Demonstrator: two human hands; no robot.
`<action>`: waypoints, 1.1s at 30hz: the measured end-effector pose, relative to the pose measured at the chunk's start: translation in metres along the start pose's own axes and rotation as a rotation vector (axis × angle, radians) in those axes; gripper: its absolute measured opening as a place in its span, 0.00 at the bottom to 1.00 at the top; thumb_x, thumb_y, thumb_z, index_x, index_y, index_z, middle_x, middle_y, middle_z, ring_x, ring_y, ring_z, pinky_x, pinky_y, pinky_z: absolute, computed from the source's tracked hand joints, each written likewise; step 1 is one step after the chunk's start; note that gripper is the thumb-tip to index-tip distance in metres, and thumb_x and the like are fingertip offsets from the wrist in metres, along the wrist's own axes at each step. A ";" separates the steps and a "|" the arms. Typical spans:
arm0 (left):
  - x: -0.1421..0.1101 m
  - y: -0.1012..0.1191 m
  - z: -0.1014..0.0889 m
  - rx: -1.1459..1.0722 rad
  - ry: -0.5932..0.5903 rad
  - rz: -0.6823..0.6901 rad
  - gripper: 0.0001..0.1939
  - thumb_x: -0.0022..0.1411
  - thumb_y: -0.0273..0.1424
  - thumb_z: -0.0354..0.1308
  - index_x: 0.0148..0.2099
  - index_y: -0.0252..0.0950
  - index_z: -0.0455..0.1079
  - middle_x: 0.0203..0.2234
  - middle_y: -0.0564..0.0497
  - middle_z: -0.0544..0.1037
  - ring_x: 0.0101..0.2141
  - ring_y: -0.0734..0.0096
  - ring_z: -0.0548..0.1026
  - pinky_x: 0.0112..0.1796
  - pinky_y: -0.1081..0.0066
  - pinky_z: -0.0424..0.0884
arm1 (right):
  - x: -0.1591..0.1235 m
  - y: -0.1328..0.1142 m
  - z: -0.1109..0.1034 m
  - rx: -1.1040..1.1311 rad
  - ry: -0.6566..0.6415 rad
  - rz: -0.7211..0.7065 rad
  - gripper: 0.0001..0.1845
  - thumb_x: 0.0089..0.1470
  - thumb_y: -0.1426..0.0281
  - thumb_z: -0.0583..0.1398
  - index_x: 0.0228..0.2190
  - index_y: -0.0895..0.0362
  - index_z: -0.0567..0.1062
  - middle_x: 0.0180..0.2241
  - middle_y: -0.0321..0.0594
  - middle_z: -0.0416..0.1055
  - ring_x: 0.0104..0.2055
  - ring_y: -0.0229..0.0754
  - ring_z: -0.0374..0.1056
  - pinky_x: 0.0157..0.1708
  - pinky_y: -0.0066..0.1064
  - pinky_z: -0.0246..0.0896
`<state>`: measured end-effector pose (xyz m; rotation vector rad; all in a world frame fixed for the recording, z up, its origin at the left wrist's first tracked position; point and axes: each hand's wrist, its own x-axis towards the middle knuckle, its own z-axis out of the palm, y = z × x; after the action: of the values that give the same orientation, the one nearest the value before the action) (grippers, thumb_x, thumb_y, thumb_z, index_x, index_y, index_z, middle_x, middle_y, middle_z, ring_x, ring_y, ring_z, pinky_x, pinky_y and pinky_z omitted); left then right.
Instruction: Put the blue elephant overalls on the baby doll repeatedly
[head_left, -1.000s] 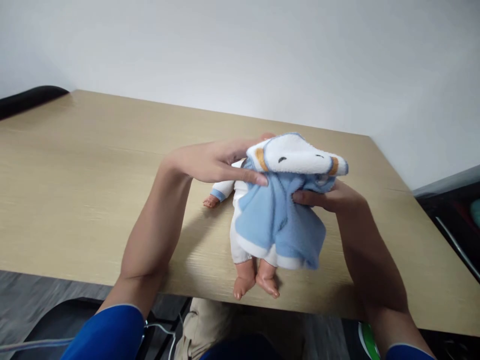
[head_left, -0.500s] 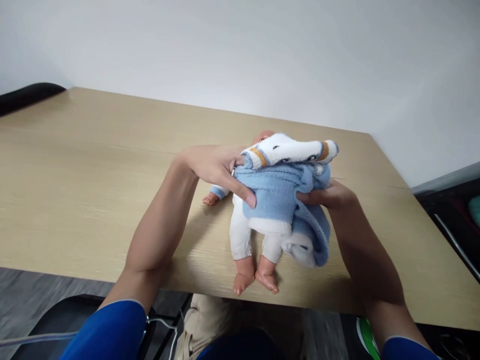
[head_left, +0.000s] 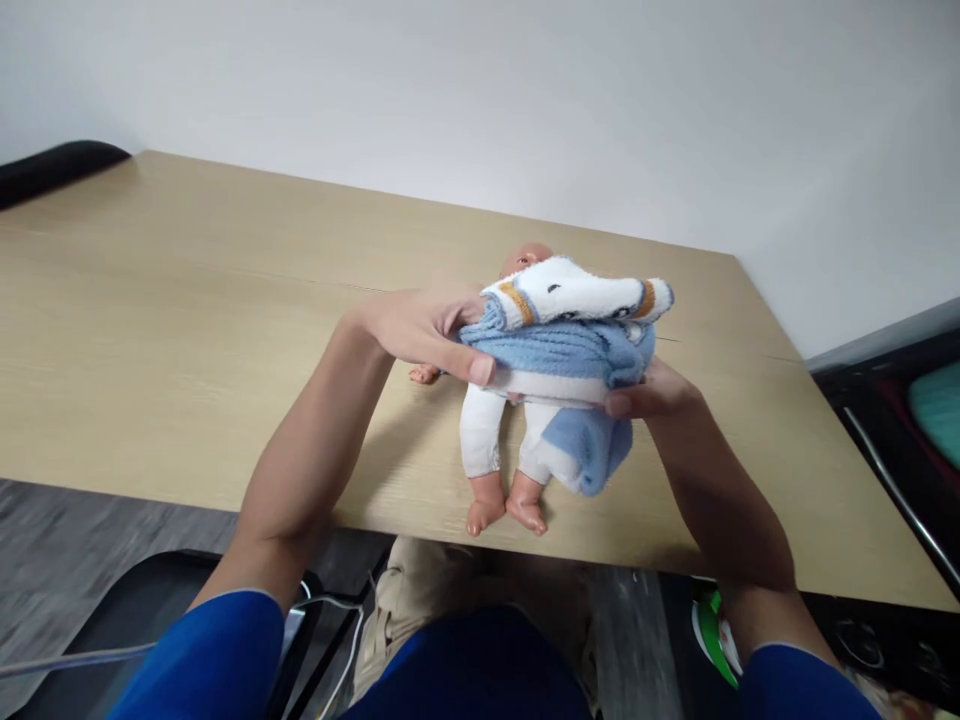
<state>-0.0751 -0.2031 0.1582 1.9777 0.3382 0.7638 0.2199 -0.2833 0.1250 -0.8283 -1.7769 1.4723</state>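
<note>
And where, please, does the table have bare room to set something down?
The table has a wide bare stretch left of the left hand, towards the wall, and a smaller patch between the right hand and the right edge. The middle is crowded: both hands hold blue cloth over the doll.

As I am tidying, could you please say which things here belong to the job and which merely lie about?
In the job:
- fluffy blue-and-white garment, held by the left hand and right hand
- plastic-limbed doll in white clothes, partly behind it

Lying about:
- black chair, lower left
- green-and-white curved object, lower right
- teal item, right edge
</note>
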 end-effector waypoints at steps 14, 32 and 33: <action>-0.089 -0.001 0.144 -0.134 0.492 -0.388 0.27 0.67 0.51 0.77 0.57 0.35 0.82 0.52 0.40 0.92 0.54 0.47 0.89 0.56 0.55 0.88 | -0.048 0.005 0.075 -0.361 0.585 -0.003 0.16 0.53 0.56 0.72 0.39 0.51 0.82 0.38 0.40 0.86 0.43 0.53 0.83 0.48 0.44 0.84; -0.116 -0.057 0.157 0.297 0.512 -0.640 0.23 0.72 0.42 0.61 0.64 0.39 0.78 0.51 0.41 0.90 0.52 0.41 0.87 0.54 0.51 0.80 | -0.040 0.085 0.086 -0.605 0.556 0.199 0.13 0.52 0.57 0.72 0.37 0.50 0.80 0.36 0.41 0.86 0.38 0.54 0.81 0.43 0.43 0.74; -0.114 -0.062 0.155 0.289 0.511 -0.632 0.23 0.73 0.42 0.60 0.64 0.39 0.77 0.51 0.40 0.90 0.53 0.41 0.87 0.55 0.50 0.80 | -0.038 0.087 0.085 -0.610 0.567 0.193 0.14 0.52 0.57 0.72 0.37 0.50 0.80 0.35 0.42 0.86 0.38 0.54 0.81 0.44 0.43 0.74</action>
<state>-0.0584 -0.3379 0.0086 1.7419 1.3664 0.8140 0.1765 -0.3478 0.0239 -1.5775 -1.7246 0.6656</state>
